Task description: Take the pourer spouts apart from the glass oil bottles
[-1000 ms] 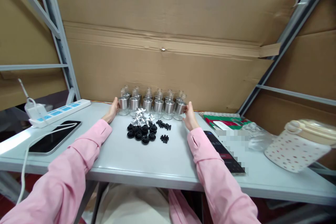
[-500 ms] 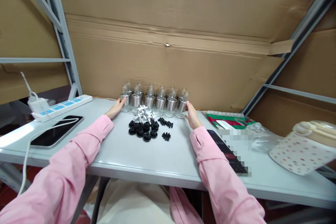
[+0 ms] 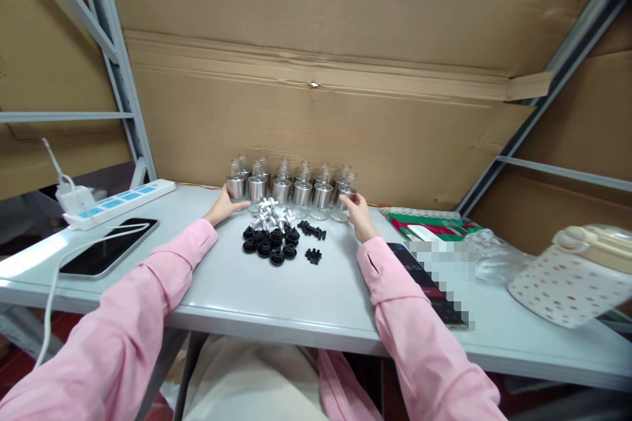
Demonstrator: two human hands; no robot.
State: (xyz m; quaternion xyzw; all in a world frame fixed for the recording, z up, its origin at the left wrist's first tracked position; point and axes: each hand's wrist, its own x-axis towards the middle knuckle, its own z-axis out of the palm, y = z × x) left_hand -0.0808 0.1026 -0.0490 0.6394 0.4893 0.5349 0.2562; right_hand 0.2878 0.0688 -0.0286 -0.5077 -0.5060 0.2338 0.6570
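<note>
Several glass bottles with silver metal bands [image 3: 302, 193] stand upright in two rows at the back of the table. My left hand [image 3: 225, 206] is at the leftmost front bottle [image 3: 236, 187], thumb and fingers apart, thumb stretched in front of it. At the right end, my right hand [image 3: 360, 216] has its fingertips at the rightmost front bottle [image 3: 345, 193], fingers spread. Before the bottles lie a heap of white and silver parts [image 3: 267, 213], a group of black round caps [image 3: 276, 255], black elongated pieces [image 3: 312, 230] and small black bits [image 3: 313, 255].
A white power strip [image 3: 123, 202] and a tablet [image 3: 109, 248] with a white cable lie at the left. To the right are a phone [image 3: 424, 283], a green and red package [image 3: 439, 226] and a dotted container [image 3: 567, 283]. Cardboard [image 3: 316, 125] walls the back.
My left hand has shifted slightly, its thumb now stretched right across the front of the leftmost bottle. My right hand's fingers have moved left onto the front of the rightmost bottle.
</note>
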